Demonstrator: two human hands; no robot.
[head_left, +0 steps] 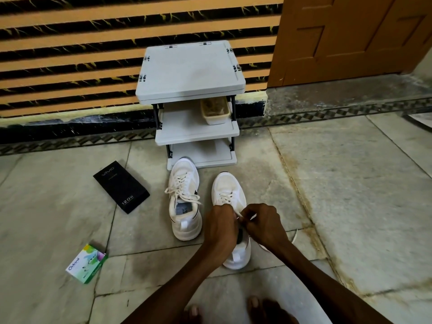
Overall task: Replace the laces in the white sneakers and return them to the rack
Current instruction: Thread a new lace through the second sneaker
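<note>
**HEAD VIEW: LACING THE NEAR SNEAKER**

The left hand (pixel 221 226) and right hand (pixel 263 224) meet over the near sneaker (pixel 228 190). The fingers (pixel 248 213) of both are curled narrow, pinching its white lace (pixel 238 212). The second sneaker (pixel 184 199), laced, stands on the floor just left of the fingers. The rack (pixel 190 71) stands beyond them against the wall. A black box (pixel 121 187) lies farther left.

Head camera looks steeply down, close over the floor (pixel 350 183).
</note>
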